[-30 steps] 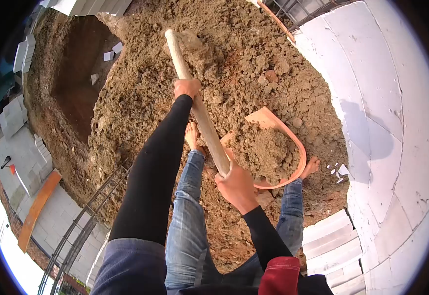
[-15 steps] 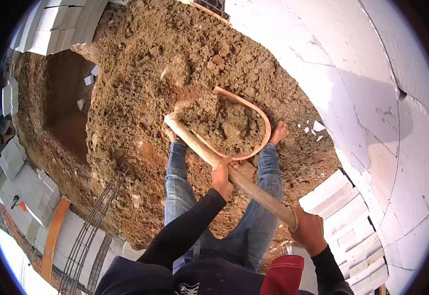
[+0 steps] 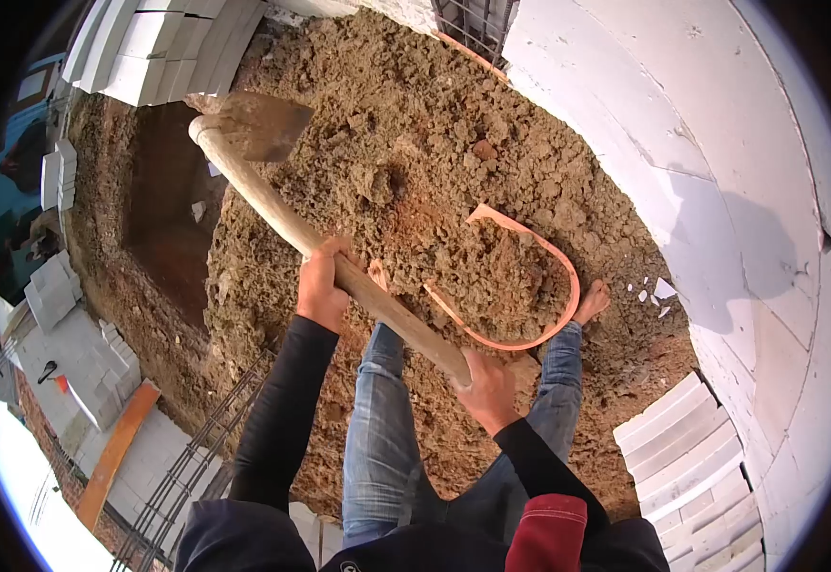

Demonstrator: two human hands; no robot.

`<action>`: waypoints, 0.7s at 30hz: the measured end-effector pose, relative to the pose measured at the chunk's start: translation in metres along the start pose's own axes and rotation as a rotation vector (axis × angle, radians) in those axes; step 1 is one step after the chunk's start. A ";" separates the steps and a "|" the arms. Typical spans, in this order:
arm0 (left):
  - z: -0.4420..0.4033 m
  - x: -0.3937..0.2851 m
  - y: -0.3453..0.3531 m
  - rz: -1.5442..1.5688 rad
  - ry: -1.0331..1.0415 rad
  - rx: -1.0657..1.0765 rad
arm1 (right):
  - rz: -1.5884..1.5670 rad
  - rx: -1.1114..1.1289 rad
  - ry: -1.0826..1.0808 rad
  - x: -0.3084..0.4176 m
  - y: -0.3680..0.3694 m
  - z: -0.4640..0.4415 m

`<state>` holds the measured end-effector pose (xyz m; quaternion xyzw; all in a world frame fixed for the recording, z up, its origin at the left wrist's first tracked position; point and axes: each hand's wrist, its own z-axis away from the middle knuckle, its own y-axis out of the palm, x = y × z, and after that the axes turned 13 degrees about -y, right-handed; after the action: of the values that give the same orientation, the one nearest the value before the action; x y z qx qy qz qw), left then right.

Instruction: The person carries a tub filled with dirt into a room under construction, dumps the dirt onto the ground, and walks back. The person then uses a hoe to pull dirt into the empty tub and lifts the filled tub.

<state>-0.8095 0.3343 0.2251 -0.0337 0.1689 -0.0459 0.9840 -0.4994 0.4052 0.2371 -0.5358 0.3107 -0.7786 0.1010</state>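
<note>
Both hands grip the wooden handle of a hoe (image 3: 392, 313), which slants from lower right to upper left. My left hand (image 3: 324, 284) wraps round its middle. My right hand (image 3: 488, 389) closes round the lower end. Raised over loose brown soil (image 3: 339, 181), the hoe's wide metal blade (image 3: 261, 126) hangs near the pit's far edge. Between my bare feet lies an orange U-shaped scoop (image 3: 571, 286), heaped with soil that hides its base. Its open side faces the upper left.
A deep pit (image 3: 163, 229) lies to the left. White block walls (image 3: 682, 105) rise on the right, with stacked white blocks (image 3: 687, 448) below. A steel rebar cage (image 3: 187, 458) and an orange plank (image 3: 115, 453) lie lower left. White chips (image 3: 663, 289) lie beside my right foot.
The hoe has swung up and left from the scoop, its blade now in plain sight. Both hands moved left with the handle. The view has shifted, and less soil is heaped in the scoop.
</note>
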 end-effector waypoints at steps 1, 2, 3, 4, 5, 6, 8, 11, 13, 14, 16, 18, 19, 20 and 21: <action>-0.005 -0.046 0.008 -0.055 0.075 -0.024 | -0.075 0.032 0.028 0.014 0.015 -0.040; -0.017 -0.086 0.011 -0.128 0.152 -0.038 | -0.153 0.067 0.064 0.030 0.027 -0.076; -0.044 -0.122 0.011 -0.145 0.256 -0.050 | -0.198 0.060 0.053 0.040 0.044 -0.109; -0.066 -0.153 0.018 -0.165 0.366 -0.080 | -0.240 0.055 0.042 0.047 0.060 -0.139; -0.075 -0.179 0.031 -0.247 0.386 -0.076 | -0.265 0.034 0.048 0.054 0.071 -0.167; -0.092 -0.198 0.043 -0.258 0.424 -0.077 | -0.293 0.013 0.050 0.061 0.079 -0.192; -0.135 -0.219 0.062 -0.394 0.435 -0.115 | -0.290 -0.015 0.101 0.066 0.082 -0.229; -0.216 -0.190 0.083 -0.542 0.370 -0.155 | -0.309 0.037 0.251 0.051 0.091 -0.227; -0.236 -0.117 0.086 -0.790 0.253 -0.270 | -0.246 0.082 0.335 0.036 0.092 -0.193; -0.246 -0.073 0.085 -0.929 0.230 -0.363 | -0.248 0.109 0.415 0.036 0.088 -0.162; -0.239 0.005 0.081 -0.982 0.231 -0.370 | -0.336 0.087 0.502 0.012 0.089 -0.092; -0.203 0.054 0.077 -0.951 0.284 -0.418 | -0.277 0.181 0.595 0.022 0.057 -0.054; -0.202 0.069 0.064 -0.826 0.082 -0.327 | -0.268 0.220 0.598 0.022 0.035 -0.046; -0.225 0.097 0.035 -0.730 -0.019 -0.210 | -0.210 0.284 0.613 0.031 0.026 -0.030; -0.203 0.112 0.030 -0.844 -0.004 -0.249 | -0.146 0.328 0.615 0.039 0.022 -0.012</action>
<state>-0.7697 0.3424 -0.0048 -0.2184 0.1426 -0.4230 0.8678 -0.5301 0.3733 0.2515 -0.2736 0.1584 -0.9482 0.0316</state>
